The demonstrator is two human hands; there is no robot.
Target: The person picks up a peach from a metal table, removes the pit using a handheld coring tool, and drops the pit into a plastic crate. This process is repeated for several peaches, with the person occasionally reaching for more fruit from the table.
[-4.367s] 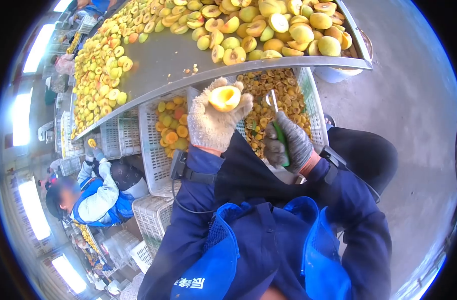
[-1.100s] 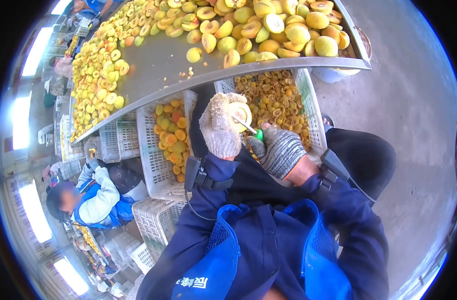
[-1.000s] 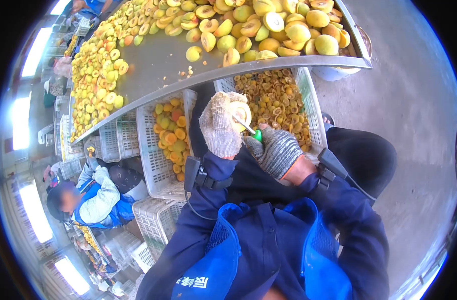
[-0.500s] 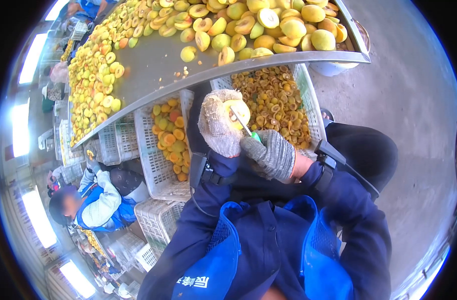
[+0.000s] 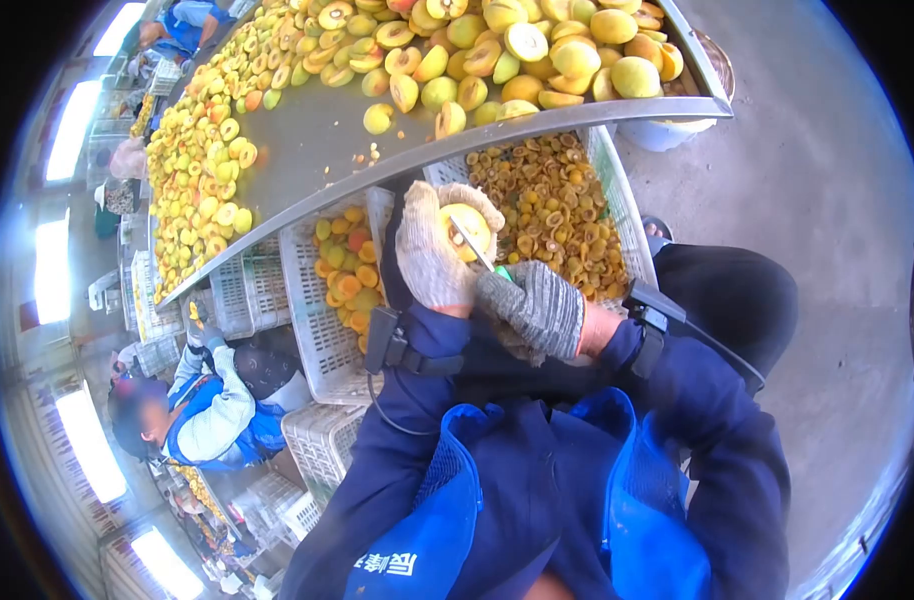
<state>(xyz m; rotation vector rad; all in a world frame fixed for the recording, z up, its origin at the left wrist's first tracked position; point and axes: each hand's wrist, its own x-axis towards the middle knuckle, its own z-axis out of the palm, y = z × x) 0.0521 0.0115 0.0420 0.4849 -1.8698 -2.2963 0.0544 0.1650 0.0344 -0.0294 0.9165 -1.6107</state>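
Left hand (image 5: pixel 432 255), gloved, holds a cut fruit half (image 5: pixel 465 232), cut face up; its fingers (image 5: pixel 489 207) are clamped around the sides of the fruit. Right hand (image 5: pixel 539 308), in a grey glove, has its fingers (image 5: pixel 499 297) clamped on the green-handled tool (image 5: pixel 474 245); the metal shaft lies across the cut face, the tip near its centre.

The fruit half sits between the gloved left palm and the tool, just below the metal rim of the bench (image 5: pixel 307 130) in the view. The bench bears halved yellow fruit (image 5: pixel 575 57) close to its near edge, with bare surface left of this pile and a few small bits upon it.

Right crate (image 5: pixel 625 195), holding small cut pieces (image 5: pixel 547 205), stands beyond the hands; its left wall is partly hidden by them. Left crate (image 5: pixel 305 310), holding fruit (image 5: pixel 352 265), stands to the left, with a narrow dark gap between it and the left hand. Open floor (image 5: pixel 837 320) lies right of the right crate; a bucket (image 5: pixel 665 134) stands near the bench corner
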